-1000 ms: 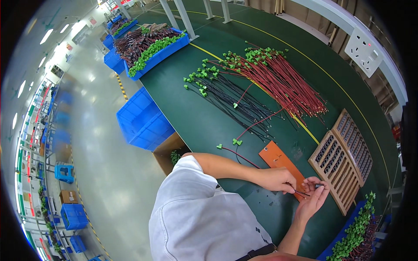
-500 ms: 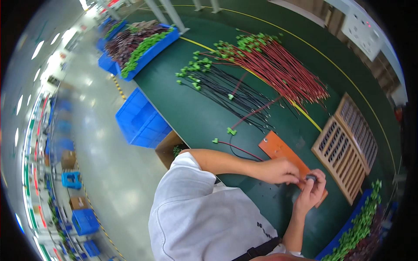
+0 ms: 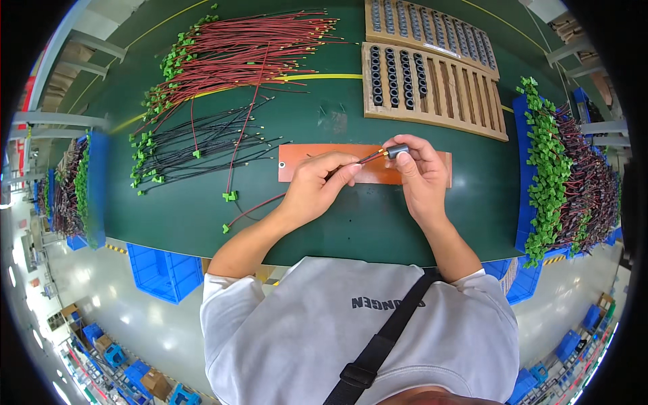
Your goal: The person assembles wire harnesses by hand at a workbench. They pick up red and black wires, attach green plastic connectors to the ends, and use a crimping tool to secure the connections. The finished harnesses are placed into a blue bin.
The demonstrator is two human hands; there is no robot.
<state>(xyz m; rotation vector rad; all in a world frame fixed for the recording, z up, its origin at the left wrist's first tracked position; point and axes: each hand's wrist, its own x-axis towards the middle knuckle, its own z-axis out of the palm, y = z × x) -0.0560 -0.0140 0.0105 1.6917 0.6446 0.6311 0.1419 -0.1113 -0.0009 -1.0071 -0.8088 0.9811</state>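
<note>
My left hand (image 3: pixel 312 185) pinches a red and a black wire (image 3: pixel 370 158) near their bare golden ends. In my right hand (image 3: pixel 424 181) is a small dark grey ferrite core (image 3: pixel 397 150), a hollow cylinder held between thumb and fingers. The wire tips meet the core's left end; whether they have entered its hole I cannot tell. Both hands are above an orange board (image 3: pixel 297 156) lying on the green table. Behind my left hand, the wires trail down to a green connector (image 3: pixel 226 229).
Red wires (image 3: pixel 250 47) and black wires (image 3: pixel 202 138) with green connectors lie at the left. Wooden racks (image 3: pixel 466 101) holding rows of cores stand at the far right. Blue bins (image 3: pixel 521 172) of wire bundles flank the table; another blue crate (image 3: pixel 162 273) sits below its front edge.
My view has swung round, so the table now lies level. My hands have come up from the board, and the wire ends in my left hand now meet the core.
</note>
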